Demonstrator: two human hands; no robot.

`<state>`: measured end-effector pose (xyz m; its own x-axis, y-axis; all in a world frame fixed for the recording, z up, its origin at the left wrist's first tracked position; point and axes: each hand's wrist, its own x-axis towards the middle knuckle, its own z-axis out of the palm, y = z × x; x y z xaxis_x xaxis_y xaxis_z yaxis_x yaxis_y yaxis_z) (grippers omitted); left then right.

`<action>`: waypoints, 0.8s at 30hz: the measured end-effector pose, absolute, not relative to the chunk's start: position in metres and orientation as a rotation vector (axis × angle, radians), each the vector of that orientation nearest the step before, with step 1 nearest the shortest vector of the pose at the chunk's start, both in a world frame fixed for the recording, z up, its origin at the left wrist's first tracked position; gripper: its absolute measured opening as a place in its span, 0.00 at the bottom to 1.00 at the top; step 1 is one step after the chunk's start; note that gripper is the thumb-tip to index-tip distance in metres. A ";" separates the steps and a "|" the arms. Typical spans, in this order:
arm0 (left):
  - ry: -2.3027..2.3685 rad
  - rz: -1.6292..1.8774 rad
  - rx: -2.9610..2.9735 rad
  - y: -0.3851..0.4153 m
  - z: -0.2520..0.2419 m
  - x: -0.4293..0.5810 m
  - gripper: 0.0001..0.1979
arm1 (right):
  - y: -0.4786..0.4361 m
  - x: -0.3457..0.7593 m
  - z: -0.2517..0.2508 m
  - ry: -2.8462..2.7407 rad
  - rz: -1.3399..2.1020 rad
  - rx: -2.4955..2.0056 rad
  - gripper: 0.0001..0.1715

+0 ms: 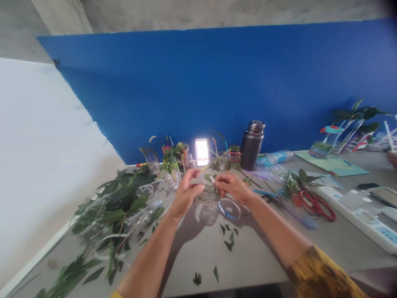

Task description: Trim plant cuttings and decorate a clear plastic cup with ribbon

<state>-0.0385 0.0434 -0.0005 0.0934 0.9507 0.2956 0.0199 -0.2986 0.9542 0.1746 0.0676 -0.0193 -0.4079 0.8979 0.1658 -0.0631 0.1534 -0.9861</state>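
My left hand (188,191) curls around the upper left side of a clear plastic cup (206,207), thumb in front and fingers behind. Its contact with the see-through wall is hard to make out. My right hand (228,185) is closed in a pinch on a small white strip (212,179), just above the cup's right side. The strip looks like tape, but blur hides the detail. A roll of clear tape (229,208) lies under my right wrist. Small cut leaf pieces (229,242) are scattered in front of the cup.
Leafy cuttings (114,207) cover the left of the table. Plastic cups with plants (172,165) and a bright phone screen (202,152) stand behind my hands. To the right are a dark flask (252,145), red-handled scissors (316,205) and a white power strip (362,221).
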 end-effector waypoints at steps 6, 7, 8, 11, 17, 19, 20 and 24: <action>1.028 1.180 1.377 0.045 -0.018 -0.021 0.37 | 0.071 0.179 -0.021 -1.329 1.369 -0.789 0.20; 1.067 1.205 1.414 0.045 -0.020 -0.018 0.35 | 0.071 0.181 -0.021 -1.336 1.349 -0.832 0.20; 1.131 1.263 1.468 0.046 -0.021 -0.018 0.33 | 0.071 0.182 -0.021 -1.351 1.301 -0.897 0.19; 1.373 1.503 1.647 0.050 -0.021 -0.023 0.31 | 0.071 0.188 -0.018 -1.387 1.099 -1.094 0.14; 1.329 1.318 1.539 0.053 -0.016 -0.030 0.26 | 0.062 0.186 -0.007 -1.248 1.350 -0.750 0.20; 1.236 1.296 1.552 0.050 -0.014 -0.025 0.26 | 0.058 0.180 -0.007 -1.244 1.369 -0.691 0.19; 1.200 1.306 1.562 0.048 -0.013 -0.023 0.26 | 0.057 0.177 -0.008 -1.250 1.344 -0.694 0.19; 1.118 1.320 1.573 0.044 -0.012 -0.016 0.28 | 0.057 0.172 -0.013 -1.305 1.220 -0.765 0.17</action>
